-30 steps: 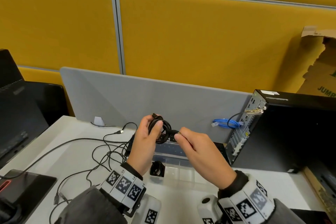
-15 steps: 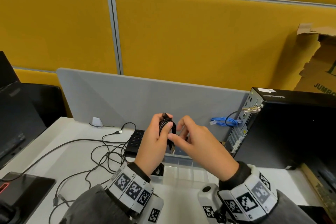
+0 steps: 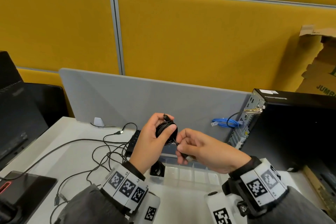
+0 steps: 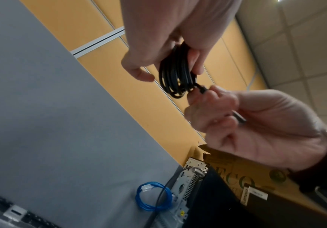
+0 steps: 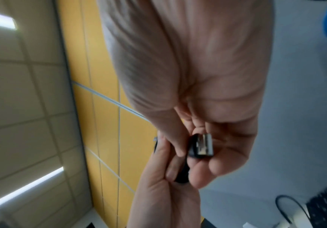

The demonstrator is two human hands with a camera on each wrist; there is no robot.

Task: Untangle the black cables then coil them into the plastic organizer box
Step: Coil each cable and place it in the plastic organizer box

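Right hand (image 3: pixel 209 152) has drawn back, fingers pinching the cable's plug (image 5: pixel 202 146); left hand (image 3: pixel 151 138) fingers clasp the coiled black cable (image 3: pixel 166 130).

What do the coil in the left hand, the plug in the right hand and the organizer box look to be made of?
Coil: matte black rubbery or plastic jacket, likely; it bends into tight loops without kinking.
Plug: bright metal shell with a glint, in a black, probably moulded plastic, body.
Box: clear, slightly frosted hard plastic; the desk shows through its thin dividers.
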